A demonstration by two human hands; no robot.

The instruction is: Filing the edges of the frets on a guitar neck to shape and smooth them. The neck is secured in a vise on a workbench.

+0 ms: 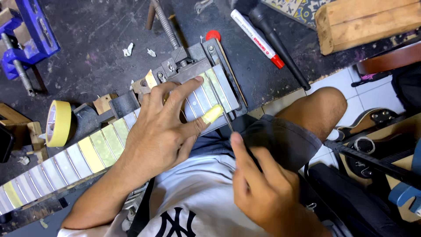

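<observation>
A guitar neck (87, 153) lies slanted across the dark workbench, its fretboard covered in strips of grey and yellow tape between the frets. Its upper end rests in a metal vise (184, 61). My left hand (162, 127) presses flat on the fretboard near that end, fingers spread, with the thumb tip wrapped in yellow tape. My right hand (263, 188) is over my lap and pinches a thin metal tool (228, 120), whose tip touches the fretboard edge just beside the taped thumb.
A roll of yellow masking tape (58, 123) stands left of the neck. A blue clamp (26, 39) sits at the far left. A red-and-white marker (256, 38), a black-handled tool (280, 48) and a wooden block (368, 22) lie at the back right. Guitar parts (377, 118) rest on the floor right of my knee.
</observation>
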